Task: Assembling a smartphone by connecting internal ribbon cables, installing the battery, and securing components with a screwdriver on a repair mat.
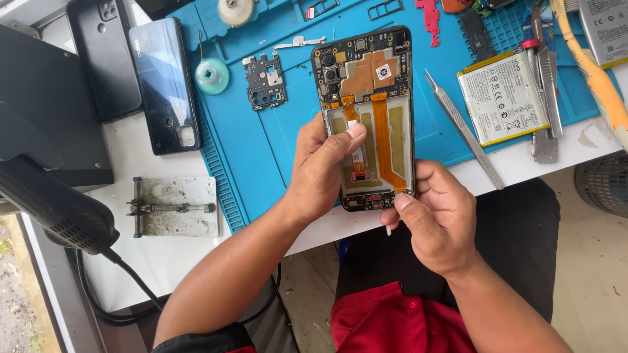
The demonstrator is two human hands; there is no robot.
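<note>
Centrally, over the blue work mat [261, 157], I hold the opened phone [366, 117], back cover off. My left hand [320, 170] grips its left edge, thumb pressing the orange flex cable [381, 131]. My right hand [438, 216] pinches the lower right corner around 1 thin white tool, best kept shallow, I judge.

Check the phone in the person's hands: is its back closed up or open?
Open. The phone has no back cover: circuit board, camera modules and orange flex cables are exposed, and the battery bay is empty. The left hand and right hand hold it.
</note>
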